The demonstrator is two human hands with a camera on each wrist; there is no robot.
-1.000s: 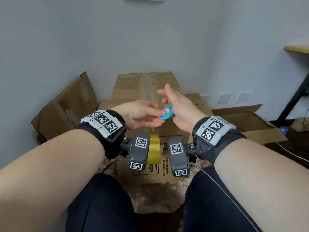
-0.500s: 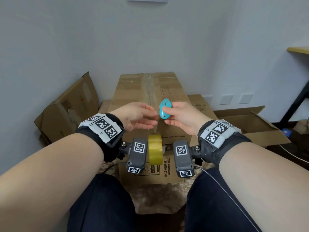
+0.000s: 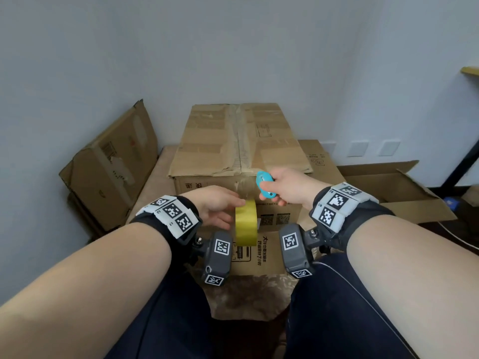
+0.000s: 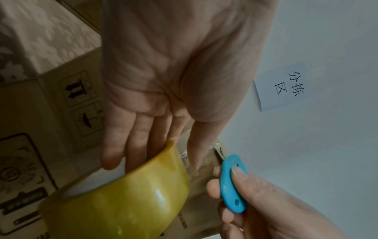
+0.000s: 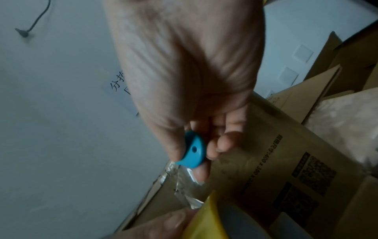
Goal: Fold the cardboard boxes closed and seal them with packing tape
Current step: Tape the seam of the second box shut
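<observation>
Right hand (image 3: 285, 186) pinched the cutter (image 3: 265, 184) just above and right of the roll (image 3: 245, 226), which the nearer left hand (image 3: 216, 207) gripped beside the box (image 3: 241, 151) edge.

Both forearms are bare. Each wrist wears a black band (image 3: 166, 224) topped with white panels of black square code markers (the right band (image 3: 344, 211) likewise). A dark grey camera housing (image 3: 219, 255) with more markers is screwed to each. Dark navy trousers (image 3: 337, 307) cover the legs.
</observation>
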